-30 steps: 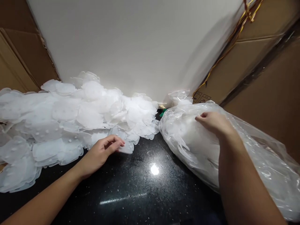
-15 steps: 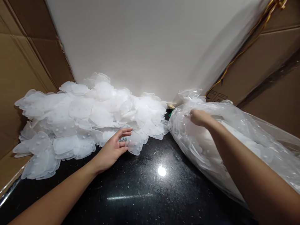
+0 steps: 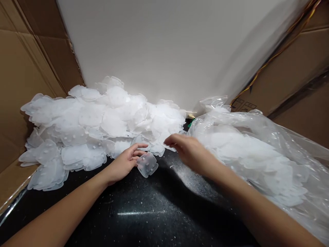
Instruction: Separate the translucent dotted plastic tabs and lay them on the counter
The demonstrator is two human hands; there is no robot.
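Between the thumb and fingertips of my left hand (image 3: 125, 162) is a translucent plastic sheet piece (image 3: 147, 165) with rounded, notched edges and small raised dots, tilted above the dark tabletop. My right hand (image 3: 187, 151) is in the air to the right of that piece, apart from it. Its fingers are loosely bent, with slight motion blur, and no object shows in them. Behind my left hand spreads a large heap of similar whitish pieces (image 3: 89, 115). A clear plastic bag (image 3: 257, 120) full of such pieces lies at the right, its mouth loosely open.
A glossy black speckled tabletop (image 3: 133, 219) runs along the front. The white wall (image 3: 164, 44) rises behind the heap. Cardboard (image 3: 23, 68) stands at the left, and a cardboard box (image 3: 290, 79) at the right with a yellow cord (image 3: 269, 63) along its edge.
My right hand has left the bag and moved left toward my left hand. The held piece has come away from the heap's edge, and the bag's near side has fallen open.
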